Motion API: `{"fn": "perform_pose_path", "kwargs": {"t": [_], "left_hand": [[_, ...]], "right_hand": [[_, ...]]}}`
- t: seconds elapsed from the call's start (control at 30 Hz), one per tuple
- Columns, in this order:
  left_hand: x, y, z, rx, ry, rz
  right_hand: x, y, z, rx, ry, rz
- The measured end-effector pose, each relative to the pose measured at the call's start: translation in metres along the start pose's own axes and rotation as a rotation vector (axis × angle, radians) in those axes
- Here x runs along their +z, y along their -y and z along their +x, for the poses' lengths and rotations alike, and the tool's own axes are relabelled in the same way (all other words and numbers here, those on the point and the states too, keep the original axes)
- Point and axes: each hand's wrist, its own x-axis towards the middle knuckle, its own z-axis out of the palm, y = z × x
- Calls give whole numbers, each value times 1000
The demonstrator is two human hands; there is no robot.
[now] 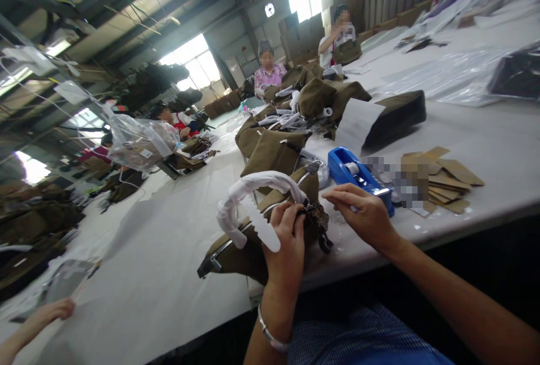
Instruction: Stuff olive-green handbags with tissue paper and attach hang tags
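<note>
An olive-brown handbag [248, 261] lies at the table's near edge, its handle [253, 179] wrapped in white padding and a zipper running along its top. My left hand [287, 247] is closed at the bag's right end, fingers pinching a dark patterned bag charm [317, 217] with black hanging pieces. A white strip with a notched edge [262, 227] crosses beside that hand's thumb; whether it is gripped I cannot tell. To the right, my right hand [369, 216] has its fingertips pressed together near the charm, with anything between them too small to make out.
A blue tape dispenser [352, 171] stands just beyond my right hand, beside brown paper pieces [449, 179]. More olive bags [276, 151] pile up ahead. Another person's hand [59, 310] reaches in at lower left. Co-workers sit farther along the white table [169, 258].
</note>
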Motion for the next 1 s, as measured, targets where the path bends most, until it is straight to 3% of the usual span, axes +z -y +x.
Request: {"fn": "perform_pose_path", "kwargs": {"t": [0.53,0.73,1.0], "left_hand": [[0,0,0,-20,6,0],[0,-1,1,-17,0,-4],[4,5,-3,8,-28,-70]], "right_hand": [[-1,-5,-6,-2,7,-30],[6,3,-3,56,26,46],[14,14,1,18,59,65]]}}
